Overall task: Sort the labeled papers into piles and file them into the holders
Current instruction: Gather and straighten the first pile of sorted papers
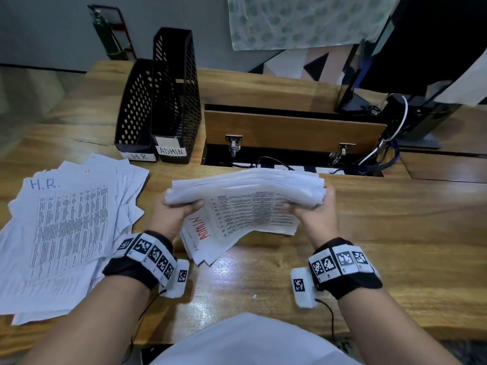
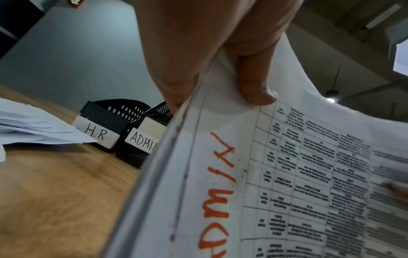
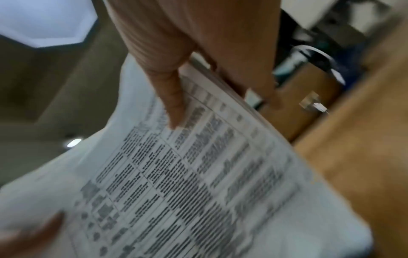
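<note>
Both hands hold a thick stack of printed sheets marked ADMIN in red (image 1: 242, 204) above the middle of the wooden desk. My left hand (image 1: 175, 214) grips its left end, thumb on top (image 2: 253, 82). My right hand (image 1: 313, 210) grips the right end, thumb on the print (image 3: 172, 103). The stack (image 2: 287, 174) sags toward me, its near edge close to the desk. A loose pile headed H.R. (image 1: 66, 227) lies spread at the left. Two black mesh holders stand behind: one labelled H.R. (image 1: 135, 111), one labelled ADMIN (image 1: 175, 101).
An open cable hatch with a raised wooden flap (image 1: 290, 133) lies just beyond the stack, cables inside. A monitor base and cords (image 1: 411, 127) stand at the far right. The desk's front edge (image 1: 237, 333) runs under my forearms.
</note>
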